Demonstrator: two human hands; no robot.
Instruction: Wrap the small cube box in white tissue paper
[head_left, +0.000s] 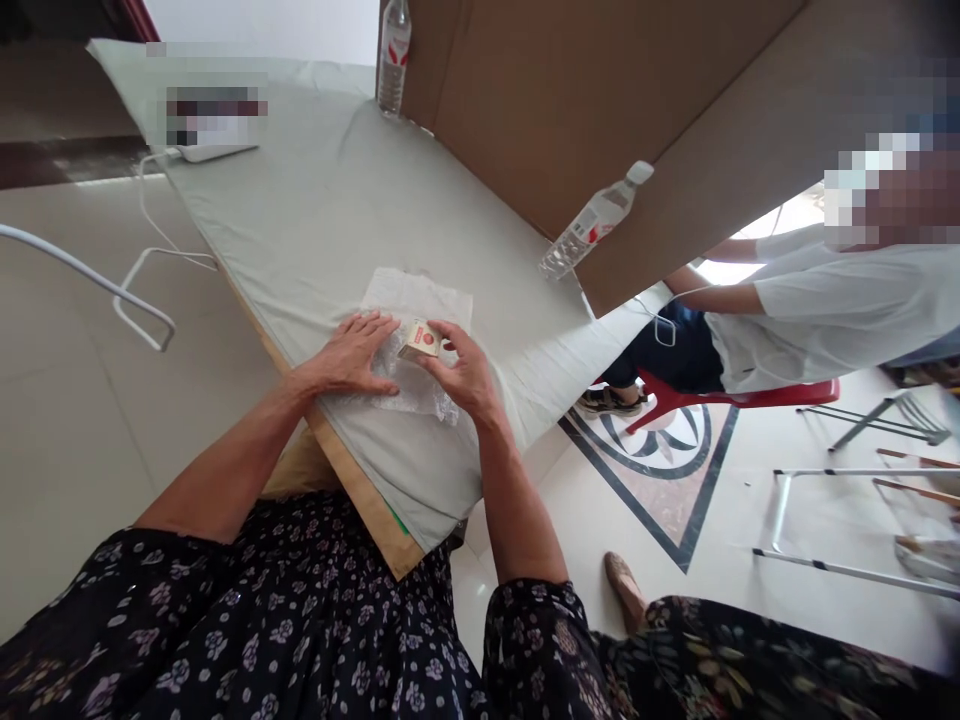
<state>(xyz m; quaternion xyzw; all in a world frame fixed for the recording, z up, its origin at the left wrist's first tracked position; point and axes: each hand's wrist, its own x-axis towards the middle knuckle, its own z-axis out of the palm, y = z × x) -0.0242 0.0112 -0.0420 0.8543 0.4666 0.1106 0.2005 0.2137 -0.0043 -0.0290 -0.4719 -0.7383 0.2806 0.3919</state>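
A small cream box with a red round mark (420, 339) sits on a sheet of clear bubble wrap (417, 305) spread on the pale green cloth of the table (315, 220). My right hand (463, 370) pinches the box at its near edge with thumb and fingers. My left hand (352, 352) lies flat, fingers stretched out, pressing the wrap just left of the box.
Two plastic water bottles stand and lean by a large cardboard sheet (570, 110): one upright (393, 55) at the back, one tilted (592, 222) at the right. A white device with a cable (214, 150) lies far left. Another person (825, 300) sits on a red chair at right.
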